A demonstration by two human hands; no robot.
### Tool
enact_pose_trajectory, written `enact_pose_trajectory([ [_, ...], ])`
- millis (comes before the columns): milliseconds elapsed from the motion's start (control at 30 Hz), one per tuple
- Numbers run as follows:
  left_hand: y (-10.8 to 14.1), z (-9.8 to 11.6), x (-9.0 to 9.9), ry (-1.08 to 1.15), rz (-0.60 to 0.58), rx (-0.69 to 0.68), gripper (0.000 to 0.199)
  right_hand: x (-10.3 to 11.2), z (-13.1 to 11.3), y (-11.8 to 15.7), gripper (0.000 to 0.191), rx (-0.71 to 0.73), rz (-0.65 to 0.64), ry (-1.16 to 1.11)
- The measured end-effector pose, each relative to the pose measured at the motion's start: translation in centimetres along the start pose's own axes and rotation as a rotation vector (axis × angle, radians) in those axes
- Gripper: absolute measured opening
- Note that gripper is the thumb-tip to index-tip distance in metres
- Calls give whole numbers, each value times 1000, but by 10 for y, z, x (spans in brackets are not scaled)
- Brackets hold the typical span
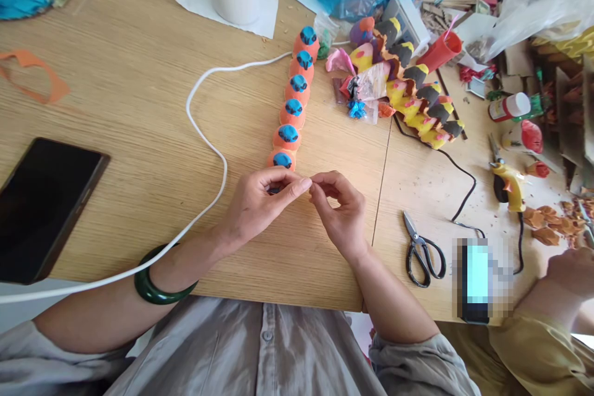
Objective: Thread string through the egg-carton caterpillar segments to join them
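My left hand (273, 201) and my right hand (340, 210) meet fingertip to fingertip above the table. Each is closed in a pinch of thumb and forefinger; whatever lies between the tips is too small to make out. Just beyond my left hand runs a row of orange bumps (294, 110) with blue, dark-marked tops, like an egg-carton strip. Its near end is partly hidden behind that hand. To the right of the strip lie small plastic bags (371, 83) with bits of coloured clay.
Scissors (422, 250), a yellow glue gun (508, 185) and a phone (476, 278) lie to the right, near a co-worker's hand (573, 272). Painted carton strips (417, 83) lie farther back. A white cable (223, 154) crosses my left forearm; a dark phone (49, 204) lies left.
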State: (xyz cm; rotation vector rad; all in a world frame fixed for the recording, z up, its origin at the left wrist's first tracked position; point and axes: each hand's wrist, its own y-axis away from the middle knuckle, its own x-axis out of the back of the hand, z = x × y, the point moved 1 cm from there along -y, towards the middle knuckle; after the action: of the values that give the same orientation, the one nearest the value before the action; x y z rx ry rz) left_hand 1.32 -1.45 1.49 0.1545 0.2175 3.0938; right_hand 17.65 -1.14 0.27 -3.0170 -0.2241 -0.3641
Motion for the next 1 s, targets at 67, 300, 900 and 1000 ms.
enact_pose_trajectory([
  [67,0,0,0,-14,11,-8,26,0,-2,0,6,29,-7,36],
  [300,-1,1,1,-39,-5,5,28,0,-3,0,7,55,-12,57],
  [900,0,2,2,-14,-8,-3,27,-1,-3,1,8,49,-2,-31],
  [1000,0,0,2,-7,-9,-13,28,0,-2,1,12,3,-1,-95],
])
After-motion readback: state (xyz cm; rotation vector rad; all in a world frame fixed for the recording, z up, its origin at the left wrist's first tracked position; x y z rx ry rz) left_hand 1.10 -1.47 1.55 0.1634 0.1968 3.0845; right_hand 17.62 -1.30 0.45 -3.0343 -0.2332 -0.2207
